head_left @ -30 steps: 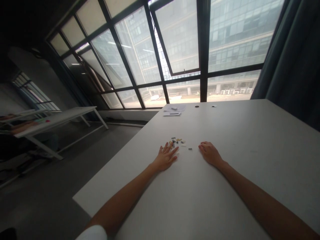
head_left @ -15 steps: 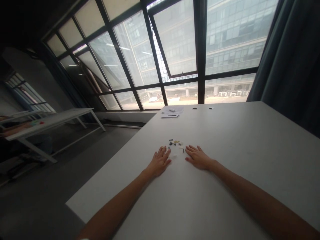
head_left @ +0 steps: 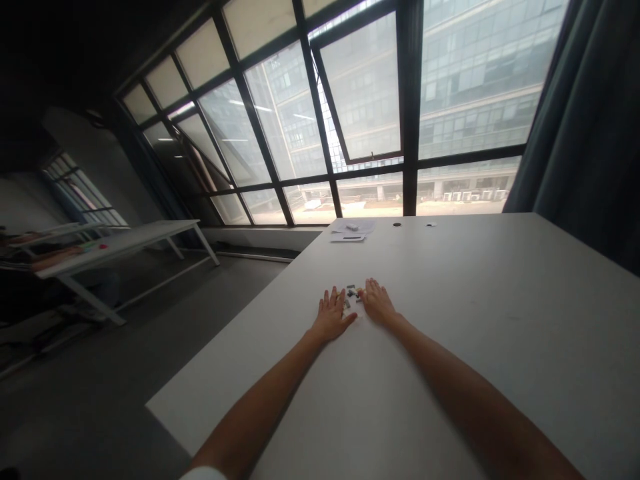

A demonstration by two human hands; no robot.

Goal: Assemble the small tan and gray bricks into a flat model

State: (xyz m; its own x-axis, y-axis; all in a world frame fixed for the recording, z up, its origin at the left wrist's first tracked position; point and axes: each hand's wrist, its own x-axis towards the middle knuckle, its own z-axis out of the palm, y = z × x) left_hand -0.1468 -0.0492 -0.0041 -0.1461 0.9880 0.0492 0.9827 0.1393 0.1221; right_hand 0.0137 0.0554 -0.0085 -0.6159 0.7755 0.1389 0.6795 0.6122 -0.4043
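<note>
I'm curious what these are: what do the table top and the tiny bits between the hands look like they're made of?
The table looks like matt pale-grey laminate: flat, even, with only soft window glare, though painted board is possible. The small pieces between the left hand and right hand look hard, perhaps plastic, in dark grey and yellowish tones; too small to be sure.

Office-type room, upper floor. Long plain white table (head_left: 500, 300), second white table (head_left: 125, 239) at left, grey floor (head_left: 100, 373). Tall dark-framed windows (head_left: 360, 107) facing office block opposite; dark curtain (head_left: 590, 120) at right; papers (head_left: 351, 230) near window.
</note>
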